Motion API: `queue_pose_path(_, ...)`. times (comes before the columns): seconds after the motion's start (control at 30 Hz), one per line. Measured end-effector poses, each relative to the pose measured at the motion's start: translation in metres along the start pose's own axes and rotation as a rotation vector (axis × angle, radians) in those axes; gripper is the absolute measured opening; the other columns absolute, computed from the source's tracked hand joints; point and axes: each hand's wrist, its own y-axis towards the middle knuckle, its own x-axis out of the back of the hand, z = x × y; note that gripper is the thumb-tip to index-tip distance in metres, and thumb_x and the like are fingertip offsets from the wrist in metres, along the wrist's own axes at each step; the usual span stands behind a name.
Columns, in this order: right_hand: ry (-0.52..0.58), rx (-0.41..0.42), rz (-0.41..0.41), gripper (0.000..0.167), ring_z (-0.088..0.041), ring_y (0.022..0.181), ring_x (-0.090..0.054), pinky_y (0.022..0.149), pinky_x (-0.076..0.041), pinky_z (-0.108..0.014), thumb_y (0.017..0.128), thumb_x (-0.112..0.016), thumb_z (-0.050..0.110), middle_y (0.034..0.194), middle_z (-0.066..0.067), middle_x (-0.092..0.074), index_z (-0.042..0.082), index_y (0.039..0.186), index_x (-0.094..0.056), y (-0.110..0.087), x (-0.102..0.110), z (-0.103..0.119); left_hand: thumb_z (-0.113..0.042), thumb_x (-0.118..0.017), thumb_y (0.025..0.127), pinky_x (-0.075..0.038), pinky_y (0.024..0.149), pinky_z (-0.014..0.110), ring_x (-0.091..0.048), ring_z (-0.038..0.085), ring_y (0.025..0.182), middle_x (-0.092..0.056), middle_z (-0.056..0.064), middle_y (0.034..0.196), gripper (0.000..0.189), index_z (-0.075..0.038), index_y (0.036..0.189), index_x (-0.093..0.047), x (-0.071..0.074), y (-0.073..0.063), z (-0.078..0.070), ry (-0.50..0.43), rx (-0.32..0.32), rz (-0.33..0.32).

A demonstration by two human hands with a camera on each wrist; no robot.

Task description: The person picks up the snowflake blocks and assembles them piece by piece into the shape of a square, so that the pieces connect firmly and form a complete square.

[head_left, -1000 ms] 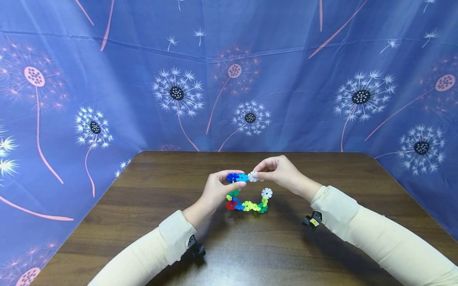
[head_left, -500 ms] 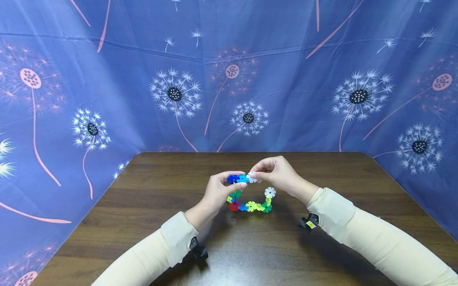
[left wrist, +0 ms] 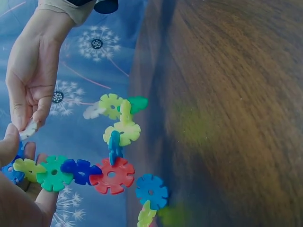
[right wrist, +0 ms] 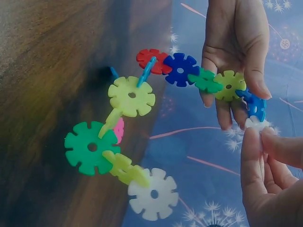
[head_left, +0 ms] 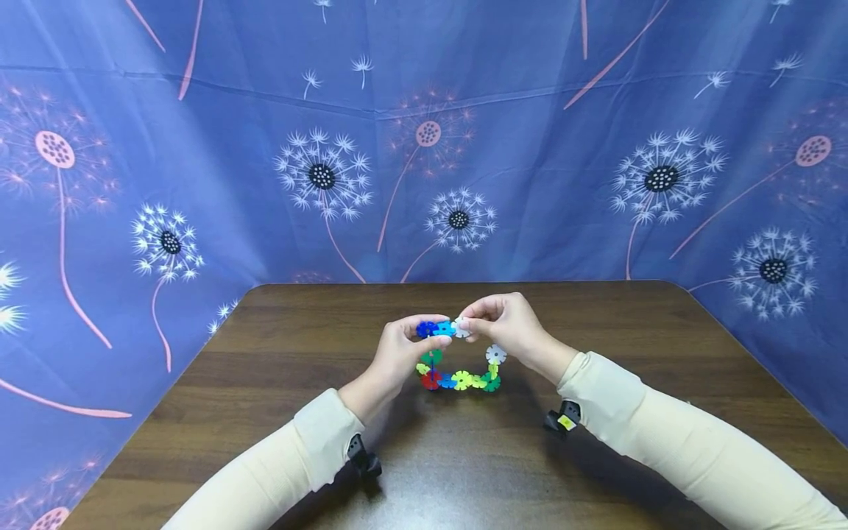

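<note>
Notched plastic snowflake discs are joined into a multicoloured chain, held above the table. My left hand (head_left: 396, 350) pinches its upper end between thumb and fingers, at a dark blue disc (head_left: 426, 330) and a light blue disc (head_left: 444, 328). Between thumb and fingertips, my right hand (head_left: 515, 324) pinches a white disc (head_left: 461, 328) at the light blue disc's edge; whether their slots interlock, I cannot tell. Below hang a red disc (left wrist: 111, 176), a green disc (right wrist: 78, 150) and yellow ones. Another white disc (right wrist: 163, 203) forms the chain's other end. Fingers hide part of the held discs.
A brown wooden table (head_left: 298, 324) lies under both hands. Behind it hangs a blue dandelion-print cloth (head_left: 530, 147). Off the red disc's side, another blue disc (left wrist: 151, 191) and a yellow one (left wrist: 147, 213) branch out. A pink piece (right wrist: 120, 130) shows behind the chain.
My right hand has shifted slightly left with the white disc, which now sits closer against the light blue disc. My left hand keeps its hold; the hanging chain sways a little.
</note>
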Motion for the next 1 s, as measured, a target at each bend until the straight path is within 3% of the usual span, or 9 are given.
queue_pose_path(0.2,-0.004,-0.010,-0.006,0.016,-0.017,0.063,-0.069,0.053,-0.048,-0.023,0.084,-0.076,0.012,0.076,-0.012,-0.074,-0.002,0.090,-0.074,-0.0004,-0.0017,-0.0022,-0.003,-0.076,0.081,-0.054,0.065,0.022,-0.065,0.007,0.068,-0.074,0.004,0.084,0.034,0.002,0.115,-0.069,-0.0007,0.0002,0.0019,-0.029,-0.004,0.015)
queue_pose_path(0.47,0.025,-0.041,-0.014,0.016,-0.027,0.069,-0.072,0.064,-0.057,-0.027,0.083,-0.075,0.008,0.077,-0.011,-0.074,-0.005,0.091,-0.074,-0.0010,-0.0038,0.0007,-0.002,-0.075,0.082,-0.054,0.064,0.023,-0.067,0.009,0.063,-0.073,0.004,0.079,0.033,0.002,0.114,-0.069,-0.0007,0.0014,0.0012,-0.034,0.004,0.022)
queue_pose_path(0.63,0.028,-0.059,-0.026,0.014,-0.020,0.065,-0.072,0.066,-0.058,-0.028,0.084,-0.075,0.007,0.077,-0.011,-0.074,-0.005,0.091,-0.073,-0.0019,-0.0066,-0.0015,-0.004,-0.076,0.082,-0.055,0.066,0.024,-0.069,0.011,0.067,-0.074,0.009,0.084,0.033,0.002,0.113,-0.069,0.0001,0.0024,0.0034,-0.023,0.017,0.033)
queue_pose_path(0.87,-0.030,-0.030,-0.021,0.012,-0.024,0.066,-0.071,0.061,-0.055,-0.025,0.083,-0.076,0.008,0.073,-0.011,-0.073,-0.002,0.088,-0.075,-0.0022,-0.0072,-0.0036,-0.005,-0.076,0.081,-0.056,0.068,0.026,-0.070,0.016,0.072,-0.075,0.009,0.088,0.031,0.001,0.112,-0.070,0.0003,0.0020,0.0040,-0.023,0.048,0.040)
queue_pose_path(1.0,-0.023,-0.039,-0.035,0.013,-0.019,0.063,-0.071,0.067,-0.058,-0.030,0.083,-0.076,0.008,0.074,-0.010,-0.073,-0.002,0.089,-0.075,-0.0033,-0.0070,-0.0033,-0.004,-0.075,0.082,-0.056,0.069,0.026,-0.070,0.016,0.072,-0.075,0.008,0.086,0.031,0.001,0.112,-0.070,-0.0021,0.0015,0.0015,-0.043,0.052,0.044)
